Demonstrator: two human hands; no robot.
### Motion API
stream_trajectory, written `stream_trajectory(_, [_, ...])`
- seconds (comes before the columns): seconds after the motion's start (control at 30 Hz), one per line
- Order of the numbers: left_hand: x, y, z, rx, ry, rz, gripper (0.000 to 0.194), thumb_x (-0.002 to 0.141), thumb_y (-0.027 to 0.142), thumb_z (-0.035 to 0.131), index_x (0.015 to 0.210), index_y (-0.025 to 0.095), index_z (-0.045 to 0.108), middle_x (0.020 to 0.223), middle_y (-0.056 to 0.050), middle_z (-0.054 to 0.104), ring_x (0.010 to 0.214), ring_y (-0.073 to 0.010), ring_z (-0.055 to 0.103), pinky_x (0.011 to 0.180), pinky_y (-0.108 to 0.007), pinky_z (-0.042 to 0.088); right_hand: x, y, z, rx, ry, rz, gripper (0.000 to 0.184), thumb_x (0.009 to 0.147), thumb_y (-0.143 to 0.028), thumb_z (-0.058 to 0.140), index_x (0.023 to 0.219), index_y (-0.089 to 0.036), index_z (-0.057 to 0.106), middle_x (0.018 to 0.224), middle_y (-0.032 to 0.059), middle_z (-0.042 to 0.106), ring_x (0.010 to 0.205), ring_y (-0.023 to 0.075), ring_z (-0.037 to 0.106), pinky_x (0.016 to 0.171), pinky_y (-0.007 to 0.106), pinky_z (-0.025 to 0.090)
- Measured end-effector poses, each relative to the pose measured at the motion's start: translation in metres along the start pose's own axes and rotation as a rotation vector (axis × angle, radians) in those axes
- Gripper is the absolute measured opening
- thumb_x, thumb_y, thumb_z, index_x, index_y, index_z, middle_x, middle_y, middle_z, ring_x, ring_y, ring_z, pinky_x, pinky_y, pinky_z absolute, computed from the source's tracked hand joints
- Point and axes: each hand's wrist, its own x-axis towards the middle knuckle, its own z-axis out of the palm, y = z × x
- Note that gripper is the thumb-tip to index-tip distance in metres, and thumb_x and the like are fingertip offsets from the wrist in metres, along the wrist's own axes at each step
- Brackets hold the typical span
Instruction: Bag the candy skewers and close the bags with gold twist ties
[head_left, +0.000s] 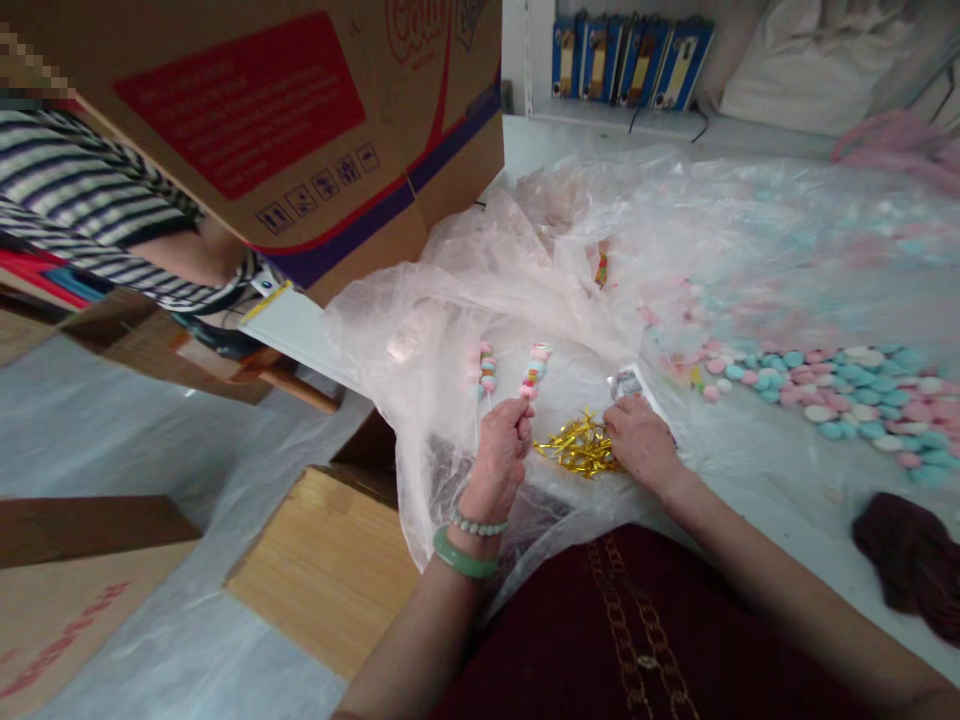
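Observation:
My left hand (506, 440) is closed round the lower end of a candy skewer (536, 370), whose pink, blue and yellow pieces stick up above the fingers. A second candy skewer (487, 368) lies just left of it on the clear plastic sheet (442, 330). Gold twist ties (581, 445) form a loose heap between my hands. At that heap's right edge, my right hand (641, 440) has its fingers bunched together; whatever they pinch is hidden. A white card with a dark picture (628, 384) lies partly beneath the right hand.
Pink, blue and white candies (847, 385) spread across the table's right side, partly under plastic. A large cardboard box (300, 130) stands at the back left, beside a person in a striped sleeve (90, 190). Dark cloth (907, 560) lies at right; a box (330, 570) stands below.

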Motion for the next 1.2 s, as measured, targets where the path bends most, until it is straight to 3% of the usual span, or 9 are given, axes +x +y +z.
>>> stream_trajectory(0.17, [0.003,0.003,-0.003,-0.003,-0.005,-0.027,0.021,0.072,0.036,0.062,0.068,0.017,0.053,0.044,0.01,0.035,0.032,-0.0031,0.022,0.036,-0.02,0.01,-0.004,0.014,-0.004,0.232,0.123,0.092,0.023,0.089,-0.019,0.049,0.08,-0.019,0.069,0.088,0.0064,0.067,0.086,0.0189,0.057,0.075,0.027,0.037])
stream_trajectory(0.33, [-0.003,-0.004,0.021,0.058,-0.119,-0.036,0.027,0.072,0.041,0.064,0.068,0.017,0.053,0.044,0.01,0.036,0.034,-0.0031,0.022,0.038,-0.022,0.01,-0.004,0.008,-0.018,0.6,0.205,0.18,0.017,0.086,-0.022,0.051,0.083,-0.022,0.068,0.079,-0.0014,0.069,0.074,0.0158,0.06,0.068,0.025,0.039])
stream_trajectory(0.47, [-0.014,-0.017,0.048,0.112,-0.211,-0.069,0.033,0.072,0.043,0.065,0.06,0.018,0.047,0.044,0.008,0.036,0.036,-0.0033,0.022,0.039,-0.023,0.011,-0.004,-0.019,-0.037,0.248,0.437,0.053,0.02,0.087,-0.018,0.05,0.073,-0.018,0.064,0.07,0.0039,0.063,0.069,0.0181,0.054,0.065,0.03,0.033])
stream_trajectory(0.57, [-0.018,-0.024,0.058,0.072,-0.265,-0.048,0.037,0.073,0.04,0.063,0.053,0.019,0.041,0.044,0.008,0.033,0.037,-0.0037,0.024,0.04,-0.023,0.013,-0.004,-0.035,-0.044,-0.032,0.511,-0.119,0.023,0.09,-0.018,0.051,0.07,-0.019,0.061,0.068,0.0062,0.06,0.07,0.021,0.049,0.065,0.034,0.028])
stream_trajectory(0.7, [-0.017,-0.027,0.055,0.057,-0.252,-0.019,0.035,0.073,0.04,0.063,0.055,0.018,0.042,0.044,0.008,0.033,0.038,-0.0036,0.024,0.04,-0.022,0.014,-0.003,-0.036,-0.036,-0.03,0.475,-0.234,0.023,0.092,-0.016,0.049,0.072,-0.019,0.062,0.071,0.0066,0.059,0.073,0.0221,0.047,0.067,0.035,0.029])
stream_trajectory(0.8, [-0.015,-0.028,0.05,0.057,-0.28,-0.005,0.037,0.075,0.043,0.063,0.057,0.018,0.043,0.045,0.008,0.036,0.037,-0.0036,0.025,0.04,-0.022,0.015,-0.001,-0.028,-0.026,0.208,0.43,-0.219,0.024,0.093,-0.016,0.047,0.077,-0.018,0.065,0.075,0.007,0.062,0.076,0.0212,0.051,0.071,0.034,0.035])
stream_trajectory(1.03, [-0.009,-0.031,0.047,0.098,-0.232,-0.007,0.04,0.073,0.05,0.067,0.062,0.017,0.047,0.047,0.007,0.042,0.036,-0.0035,0.028,0.038,-0.021,0.017,0.004,-0.018,-0.011,1.026,0.216,0.091,0.02,0.083,-0.023,0.053,0.086,-0.023,0.073,0.089,0.0026,0.071,0.088,0.0189,0.063,0.083,0.034,0.046])
stream_trajectory(1.13, [-0.009,-0.033,0.048,0.096,-0.232,-0.002,0.039,0.072,0.05,0.068,0.065,0.017,0.049,0.049,0.006,0.044,0.037,-0.0036,0.029,0.039,-0.021,0.018,0.004,-0.021,-0.012,1.109,0.208,0.233,0.018,0.079,-0.026,0.056,0.082,-0.022,0.073,0.088,0.0031,0.072,0.087,0.0198,0.064,0.084,0.035,0.047])
stream_trajectory(1.2, [-0.009,-0.034,0.048,0.105,-0.225,0.013,0.04,0.072,0.05,0.068,0.064,0.017,0.048,0.049,0.007,0.043,0.039,-0.0035,0.029,0.04,-0.021,0.018,0.004,-0.026,-0.015,1.052,0.25,0.243,0.017,0.078,-0.027,0.056,0.079,-0.022,0.073,0.083,0.003,0.071,0.083,0.0195,0.064,0.082,0.034,0.047])
